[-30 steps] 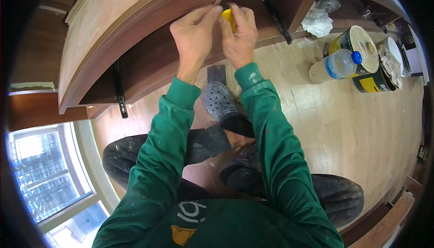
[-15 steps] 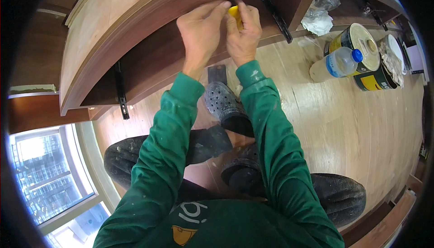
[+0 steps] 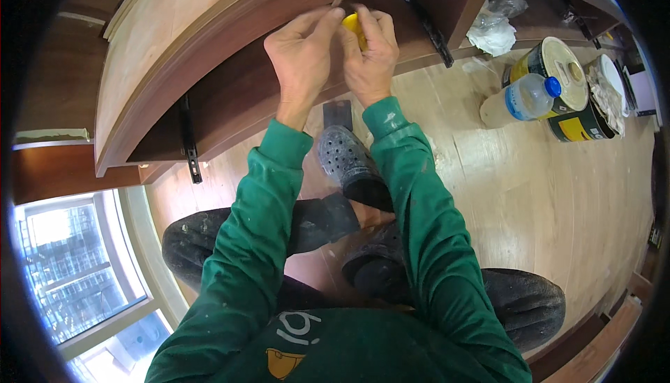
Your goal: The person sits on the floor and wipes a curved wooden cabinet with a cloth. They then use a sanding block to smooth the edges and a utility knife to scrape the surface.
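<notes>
Both my hands are raised at the front edge of a brown wooden cabinet (image 3: 230, 39), close together. My right hand (image 3: 372, 55) is closed round a small yellow object (image 3: 354, 30) with a dark part beside it; fingers hide most of it, so its kind does not show. Thumb and fingers of my left hand (image 3: 301, 51) are pinched together at the dark part, and what they grip is hidden. A small tan strip (image 3: 338, 0) sticks up just beyond the left fingertips, against the cabinet edge.
Black drawer runners (image 3: 426, 27) stand in the open cabinet bays. Crumpled plastic and white paper (image 3: 492, 34) lie in the right bay. On the floor at right are a blue-capped bottle (image 3: 527, 97), paint cans (image 3: 562, 69) and a rag (image 3: 606, 90). My grey clog (image 3: 343, 151) is below my hands.
Both hands have shifted slightly left and toward me along the cabinet edge, with the yellow object and the tan strip. The grips look the same.
</notes>
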A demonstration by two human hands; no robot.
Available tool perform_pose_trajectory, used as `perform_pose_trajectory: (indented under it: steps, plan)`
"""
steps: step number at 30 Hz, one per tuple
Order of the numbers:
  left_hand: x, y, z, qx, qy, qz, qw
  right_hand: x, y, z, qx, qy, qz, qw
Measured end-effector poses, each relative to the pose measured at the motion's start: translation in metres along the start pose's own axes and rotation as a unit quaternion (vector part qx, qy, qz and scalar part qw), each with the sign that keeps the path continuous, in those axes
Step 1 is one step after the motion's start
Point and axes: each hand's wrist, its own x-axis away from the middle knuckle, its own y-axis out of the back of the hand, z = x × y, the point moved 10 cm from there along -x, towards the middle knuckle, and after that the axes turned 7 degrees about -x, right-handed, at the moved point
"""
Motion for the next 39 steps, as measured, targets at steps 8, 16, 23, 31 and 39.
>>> perform_pose_trajectory:
  steps: [8,16,23,31,39]
  plan:
    - [-0.002,-0.011,-0.001,-0.011,-0.003,0.006,1.0,-0.006,0.01,-0.002,0.026,0.012,-0.005,1.0]
    - [-0.004,-0.015,0.001,-0.002,-0.001,0.001,1.0,-0.007,0.01,-0.005,0.035,0.014,-0.008,0.999]
    - [-0.005,-0.026,-0.014,-0.063,-0.03,0.023,0.997,-0.006,0.018,-0.014,0.057,0.013,-0.043,0.997]
    - [0.003,-0.001,0.008,0.002,0.012,-0.01,1.0,0.002,0.003,0.0,0.021,-0.007,0.02,1.0]
    - [0.001,-0.012,0.001,-0.009,0.006,-0.01,1.0,-0.005,0.012,-0.001,0.029,0.005,0.003,1.0]
